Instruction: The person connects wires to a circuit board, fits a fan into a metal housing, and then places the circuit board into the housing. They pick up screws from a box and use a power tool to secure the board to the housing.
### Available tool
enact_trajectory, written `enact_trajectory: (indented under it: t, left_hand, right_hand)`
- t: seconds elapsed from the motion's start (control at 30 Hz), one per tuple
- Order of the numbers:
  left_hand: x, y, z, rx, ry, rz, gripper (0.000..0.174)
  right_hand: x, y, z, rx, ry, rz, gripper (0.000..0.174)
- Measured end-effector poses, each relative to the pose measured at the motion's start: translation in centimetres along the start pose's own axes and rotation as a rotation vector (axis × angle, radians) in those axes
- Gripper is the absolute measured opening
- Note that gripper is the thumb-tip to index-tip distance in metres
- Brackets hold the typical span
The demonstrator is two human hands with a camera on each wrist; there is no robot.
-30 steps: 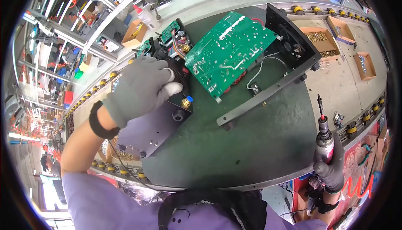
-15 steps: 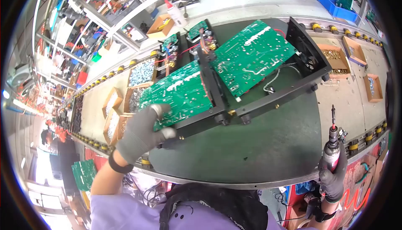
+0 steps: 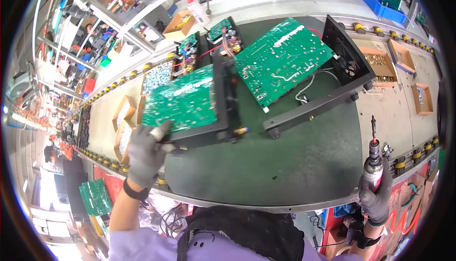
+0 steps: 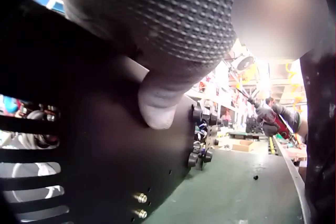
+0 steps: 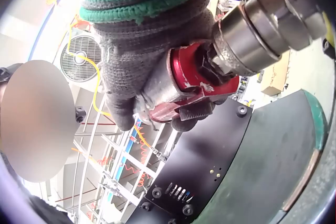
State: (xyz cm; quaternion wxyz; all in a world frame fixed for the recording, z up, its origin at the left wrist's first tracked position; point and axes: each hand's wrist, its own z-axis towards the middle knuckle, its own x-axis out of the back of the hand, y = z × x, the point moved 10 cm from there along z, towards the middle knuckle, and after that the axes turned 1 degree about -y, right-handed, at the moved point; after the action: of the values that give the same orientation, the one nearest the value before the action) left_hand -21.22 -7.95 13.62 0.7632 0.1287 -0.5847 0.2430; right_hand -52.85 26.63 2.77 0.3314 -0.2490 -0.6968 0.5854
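Observation:
My gloved left hand point(image 3: 146, 154) grips the near left corner of a black metal chassis point(image 3: 194, 140) that carries a green circuit board point(image 3: 183, 100). In the left wrist view the thumb point(image 4: 160, 113) presses against the chassis's outer panel point(image 4: 105, 155), beside vent slots and brass fittings. A second black chassis point(image 3: 318, 100) with its own green board point(image 3: 285, 61) sits to the right, a gap apart from the first. Off the table's right end, my gloved right hand point(image 3: 377, 198) holds a power screwdriver point(image 3: 374, 168), its bit pointing up and away from me.
Boxes of small hardware stand on both sides: a carton of blue-white parts point(image 3: 159, 78) at left, brass pieces in a carton point(image 3: 380, 66) at right. Smaller wired boards point(image 3: 221, 29) lie behind the chassis. Yellow rollers point(image 3: 400, 164) line the edges of the green mat point(image 3: 256, 175).
The left chassis has turned from its plain outer side to show its board, then slid left, away from the second chassis. My left hand moved with it; the right hand still holds the screwdriver.

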Motion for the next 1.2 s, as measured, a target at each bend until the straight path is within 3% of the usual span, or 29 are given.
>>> enact_trajectory:
  t: [0.07, 0.13, 0.2, 0.23, 0.3, 0.33, 0.4, 0.43, 0.47, 0.5, 0.53, 0.63, 0.7, 0.87, 0.93, 1.0, 1.07, 1.13, 1.2]
  left_hand:
    - [0.1, -2.3, -0.8, 0.062, 0.042, -0.008, 0.056]
    - [-0.7, -4.2, -1.5, 0.117, -0.039, 0.021, 0.055]
    - [-1.6, -5.3, -1.6, 0.19, -0.108, -0.074, 0.062]
    - [-0.7, -3.8, -0.9, 0.17, -0.055, -0.134, 0.07]
    - [2.9, 2.3, 1.1, 0.075, 0.275, -0.116, 0.077]
    - [1.7, 3.2, 1.3, 0.199, 0.215, -0.446, 0.08]
    - [-3.6, 6.9, 3.2, -0.047, 0.018, -0.884, 0.088]
    - [-3.3, 8.7, 5.1, 0.03, 0.043, -0.738, 0.086]
    - [-4.7, 9.1, 6.2, 0.109, 0.094, -1.229, 0.078]
    - [-8.1, 9.1, 7.4, 0.319, 0.053, -1.537, 0.072]
    - [-8.8, 9.4, 7.9, 0.367, 0.124, -1.331, 0.053]
    - [-15.9, 10.1, 9.7, 0.13, -0.102, -0.832, 0.044]
    - [-22.2, 11.6, 10.5, 0.757, -0.23, -2.257, 0.038]
    - [-19.1, 12.1, 12.6, 0.681, -0.247, -2.255, 0.039]
    - [-20.0, 11.3, 12.4, 0.902, -0.177, -2.291, 0.033]
    - [-21.2, 11.3, 13.4, 0.764, -0.31, -2.337, 0.03]
    - [-20.7, 12.2, 13.3, 0.782, -0.378, -2.32, 0.03]
    - [-19.4, 12.1, 13.2, 0.777, -0.259, -2.201, 0.031]
    - [-19.8, 12.5, 13.3, 0.695, -0.304, -2.184, 0.033]
  right_hand:
    - [0.2, -0.1, 0.0, -0.013, 0.015, 0.012, 0.089]
    - [0.5, 0.4, 0.1, -0.03, 0.03, 0.028, 0.088]
    - [1.0, 1.1, 0.4, -0.018, 0.016, 0.04, 0.111]
    - [1.0, 0.8, 0.5, -0.014, 0.015, 0.038, 0.111]
    - [0.4, 0.2, 0.7, -0.038, -0.033, 0.02, 0.109]
    - [0.1, -0.3, 0.7, -0.013, -0.021, 0.026, 0.109]
    - [-0.5, -1.0, 0.7, 0.008, 0.008, 0.043, 0.083]
    - [-1.1, -1.1, 0.8, -0.029, -0.041, 0.031, 0.082]
    - [-1.4, -0.7, 0.7, 0.024, -0.084, 0.033, 0.073]
    - [-1.5, -0.4, 0.3, 0.018, -0.071, 0.056, 0.073]
    - [-1.6, -0.1, -0.1, 0.003, -0.06, 0.075, 0.073]
    - [-2.2, 0.1, -1.2, -0.013, -0.061, 0.095, 0.075]
    - [-2.2, 0.5, -1.7, 0.0, -0.039, 0.082, 0.078]
    - [-2.7, -0.3, -4.3, -0.066, 0.043, 0.024, 0.086]
    - [-2.8, 0.2, -5.3, -0.128, 0.059, 0.046, 0.086]
    - [-3.1, 0.5, -6.0, -0.173, 0.079, 0.073, 0.087]
    - [-3.8, 0.6, -6.7, -0.161, 0.076, 0.087, 0.085]
    - [-4.7, 0.4, -6.8, -0.189, 0.058, 0.049, 0.083]
    - [-5.8, 0.7, -7.1, -0.194, 0.083, 0.144, 0.081]
